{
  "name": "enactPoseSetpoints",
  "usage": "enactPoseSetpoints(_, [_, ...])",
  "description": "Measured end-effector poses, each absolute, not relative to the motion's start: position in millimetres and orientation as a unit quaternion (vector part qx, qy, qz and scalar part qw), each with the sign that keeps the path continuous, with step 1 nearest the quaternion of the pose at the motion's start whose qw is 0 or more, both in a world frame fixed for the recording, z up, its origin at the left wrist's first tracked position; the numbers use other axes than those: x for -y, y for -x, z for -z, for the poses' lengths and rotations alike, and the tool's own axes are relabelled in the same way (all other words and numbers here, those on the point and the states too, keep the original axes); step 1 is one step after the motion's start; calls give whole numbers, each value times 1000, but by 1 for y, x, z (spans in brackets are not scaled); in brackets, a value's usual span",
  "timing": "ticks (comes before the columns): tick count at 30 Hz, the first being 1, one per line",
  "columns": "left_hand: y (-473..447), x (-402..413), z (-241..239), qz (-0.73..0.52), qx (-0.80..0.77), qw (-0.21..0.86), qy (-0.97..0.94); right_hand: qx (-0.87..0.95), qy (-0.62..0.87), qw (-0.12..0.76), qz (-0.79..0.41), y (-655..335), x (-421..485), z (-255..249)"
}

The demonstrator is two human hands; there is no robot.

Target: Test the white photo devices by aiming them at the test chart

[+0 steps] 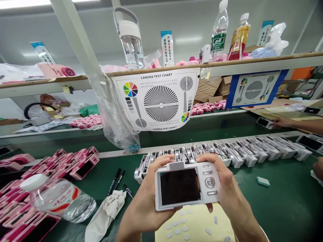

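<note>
A white digital camera [210, 168] faces me with its dark screen and round button pad, tilted slightly in mid-air. My left hand [148, 198] wraps round its left end, fingers over the top and beneath. Its right end is gripped by my right hand [225, 186], with a finger on the top edge. Below lies a pale yellow sheet [196, 228] dotted with several small light-coloured pieces. Just behind the camera runs a row of opened white camera bodies [234, 154]. A printed camera test chart [161, 101] hangs from the shelf ahead.
Pink cameras [83, 166] are piled at the left, beside a water bottle [68, 198], a white cloth [108, 211] and several black pens [114, 181]. A small green-white block [262, 181] lies at right. Another person's hand [280, 122] holds a device at far right. Bottles stand on the shelf [227, 64].
</note>
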State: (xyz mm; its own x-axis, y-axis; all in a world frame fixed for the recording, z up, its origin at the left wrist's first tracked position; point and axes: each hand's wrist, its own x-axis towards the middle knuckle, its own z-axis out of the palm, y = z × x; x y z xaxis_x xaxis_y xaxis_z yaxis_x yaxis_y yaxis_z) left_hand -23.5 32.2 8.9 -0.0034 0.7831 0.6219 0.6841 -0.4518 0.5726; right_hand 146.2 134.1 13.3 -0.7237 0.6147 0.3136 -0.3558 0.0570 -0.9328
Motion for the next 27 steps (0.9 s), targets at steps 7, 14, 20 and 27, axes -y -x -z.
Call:
enactPoseSetpoints(7, [18, -29, -10, -494, -523, 62, -692, 648, 106, 356, -665, -153, -133, -12])
enactPoseSetpoints(14, [12, -23, -10, -498, -528, 42, -686, 630, 115, 383, -666, -155, -124, -8])
enactPoseSetpoints(20, [17, -25, -16, -461, -564, 37, -684, 631, 88, 300, -709, -153, -134, -15])
enactPoseSetpoints(27, [17, -33, -18, -421, -609, -20, -672, 617, 68, 272, -735, -140, -156, -9])
